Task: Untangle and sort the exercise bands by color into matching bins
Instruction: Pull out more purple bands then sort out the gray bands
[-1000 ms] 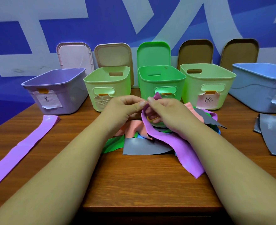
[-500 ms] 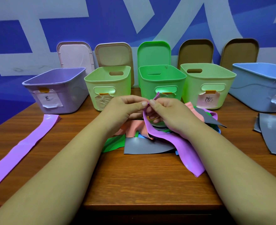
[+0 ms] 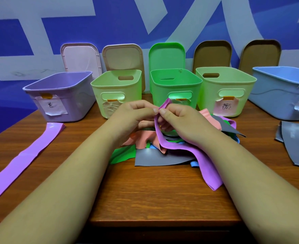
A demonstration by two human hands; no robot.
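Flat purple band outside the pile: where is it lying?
Head view: the flat purple band lies on the left side of the table, running from just before the lilac bin toward the near-left edge, apart from the tangled pile.

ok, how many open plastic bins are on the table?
5, in a row along the far side of the wooden table, left to right: lilac plastic bin, pale green plastic bin, bright green plastic bin, second pale green bin, light blue plastic bin, cut off by the frame edge.

purple band (image 3: 189,150) draped over tangled pile (image 3: 162,155)
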